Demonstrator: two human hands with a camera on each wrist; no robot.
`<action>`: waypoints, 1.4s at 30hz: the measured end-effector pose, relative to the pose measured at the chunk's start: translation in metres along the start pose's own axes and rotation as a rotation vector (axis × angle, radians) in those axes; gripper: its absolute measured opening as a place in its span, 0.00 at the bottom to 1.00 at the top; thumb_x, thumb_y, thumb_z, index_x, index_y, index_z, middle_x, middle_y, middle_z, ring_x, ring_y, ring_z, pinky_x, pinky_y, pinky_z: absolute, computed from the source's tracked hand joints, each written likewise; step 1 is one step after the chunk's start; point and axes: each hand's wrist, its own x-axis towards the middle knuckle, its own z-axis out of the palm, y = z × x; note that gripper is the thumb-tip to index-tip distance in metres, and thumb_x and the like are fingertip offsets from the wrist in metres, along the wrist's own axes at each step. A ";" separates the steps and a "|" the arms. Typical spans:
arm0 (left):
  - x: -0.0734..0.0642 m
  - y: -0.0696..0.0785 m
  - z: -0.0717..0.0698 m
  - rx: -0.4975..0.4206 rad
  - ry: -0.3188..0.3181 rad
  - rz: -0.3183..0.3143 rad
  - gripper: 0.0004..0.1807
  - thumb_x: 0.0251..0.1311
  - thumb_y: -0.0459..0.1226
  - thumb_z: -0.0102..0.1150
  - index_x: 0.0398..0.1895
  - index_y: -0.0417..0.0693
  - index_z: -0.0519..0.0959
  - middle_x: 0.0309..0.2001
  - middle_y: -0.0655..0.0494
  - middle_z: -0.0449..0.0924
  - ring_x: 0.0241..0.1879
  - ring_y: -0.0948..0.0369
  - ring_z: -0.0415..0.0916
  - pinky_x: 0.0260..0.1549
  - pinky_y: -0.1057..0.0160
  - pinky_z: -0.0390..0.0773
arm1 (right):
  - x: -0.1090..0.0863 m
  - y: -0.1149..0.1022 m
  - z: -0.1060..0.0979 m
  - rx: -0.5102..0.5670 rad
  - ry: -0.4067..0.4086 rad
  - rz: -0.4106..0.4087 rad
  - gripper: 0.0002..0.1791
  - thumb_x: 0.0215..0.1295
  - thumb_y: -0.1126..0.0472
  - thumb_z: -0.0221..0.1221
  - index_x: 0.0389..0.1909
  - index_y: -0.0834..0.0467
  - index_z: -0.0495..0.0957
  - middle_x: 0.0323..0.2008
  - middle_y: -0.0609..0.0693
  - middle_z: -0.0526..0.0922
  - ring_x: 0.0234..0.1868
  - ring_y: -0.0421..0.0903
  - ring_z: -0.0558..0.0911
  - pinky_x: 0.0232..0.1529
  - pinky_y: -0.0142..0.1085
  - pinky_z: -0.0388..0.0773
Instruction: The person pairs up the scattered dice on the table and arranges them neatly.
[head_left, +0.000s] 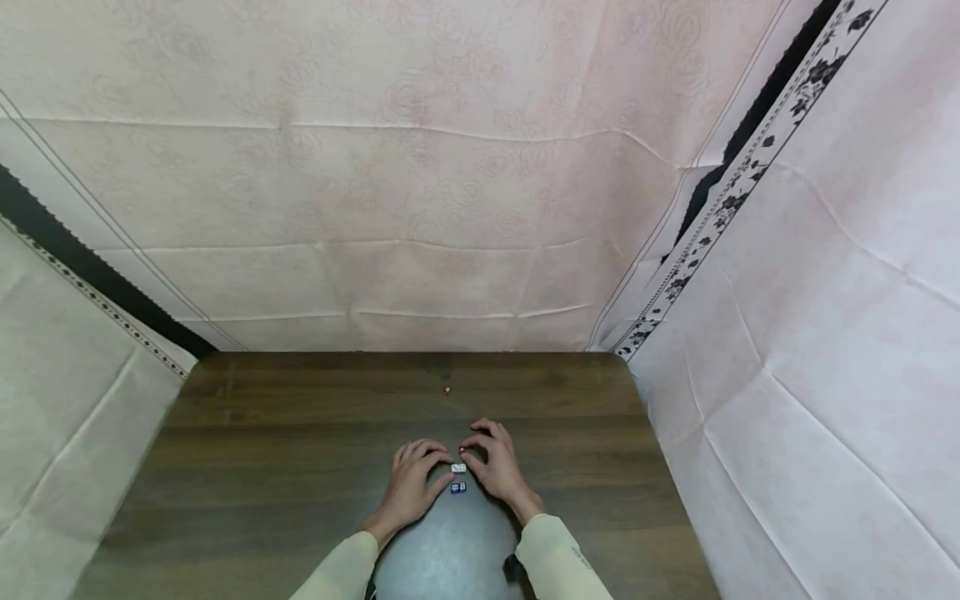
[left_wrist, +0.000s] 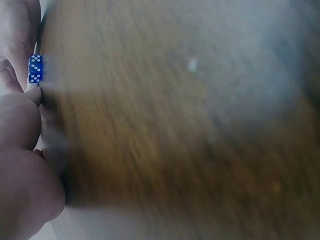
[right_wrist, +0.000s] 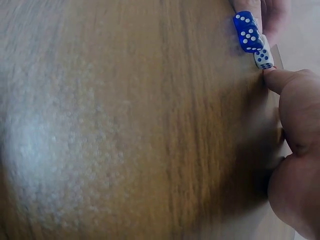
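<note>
Two white dice (head_left: 458,468) with dark pips sit side by side between my hands. Nearer to me is a pair of blue dice (head_left: 458,487) with white pips, also seen as blue dice (left_wrist: 35,69) in the left wrist view. My right hand (head_left: 497,463) pinches a small red die (head_left: 462,450) between thumb and forefinger, just beyond the white pair. My left hand (head_left: 414,482) rests at the left of the dice, fingers loosely bent, fingertips and thumb tip close beside the white pair. In the right wrist view, a white die (right_wrist: 263,58) shows partly behind the blue ones.
Another small red die (head_left: 447,390) lies farther back on the brown wooden table (head_left: 300,417). Pale patterned cloth (head_left: 420,183) hangs behind the table and on both sides. A bright, greyish rounded area (head_left: 453,550) lies between my forearms.
</note>
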 end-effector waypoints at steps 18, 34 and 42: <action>0.011 -0.010 -0.009 -0.018 0.092 -0.004 0.15 0.67 0.30 0.79 0.55 0.42 0.90 0.55 0.48 0.88 0.60 0.45 0.83 0.66 0.33 0.75 | 0.001 0.006 0.004 -0.020 0.003 -0.003 0.06 0.74 0.61 0.75 0.48 0.54 0.92 0.69 0.59 0.83 0.78 0.64 0.76 0.79 0.66 0.69; 0.083 -0.034 -0.009 -0.002 0.050 -0.180 0.17 0.76 0.36 0.72 0.64 0.42 0.87 0.62 0.41 0.88 0.68 0.38 0.80 0.75 0.29 0.70 | 0.001 0.006 0.002 -0.036 0.009 -0.002 0.05 0.74 0.61 0.75 0.48 0.53 0.92 0.69 0.59 0.83 0.78 0.64 0.76 0.79 0.66 0.70; 0.118 -0.034 -0.014 0.078 -0.048 -0.253 0.22 0.82 0.38 0.66 0.74 0.48 0.81 0.65 0.44 0.86 0.69 0.40 0.77 0.73 0.30 0.69 | 0.000 0.006 0.004 -0.061 -0.002 0.012 0.05 0.75 0.59 0.75 0.48 0.50 0.91 0.70 0.57 0.83 0.80 0.63 0.74 0.80 0.64 0.70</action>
